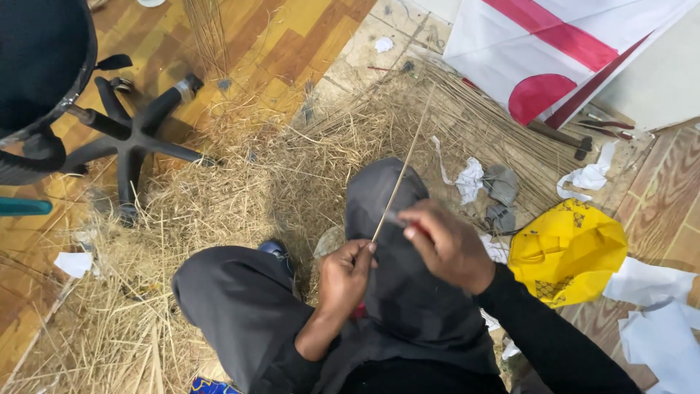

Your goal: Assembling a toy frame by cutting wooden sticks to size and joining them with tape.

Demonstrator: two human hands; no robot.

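Your left hand (pixel 348 271) pinches the lower end of a long thin stick (pixel 405 164), which slants up and away over your knees. Your right hand (pixel 446 244), just beside it, is closed on a small red-handled blade (pixel 399 218) laid against the stick. Keep the pinch firm and close to the blade, and stroke away from your fingers, judging by the angle. Loose straw (pixel 219 197) lies beyond both hands; a yellow bag (pixel 569 252) sits right of your right hand.
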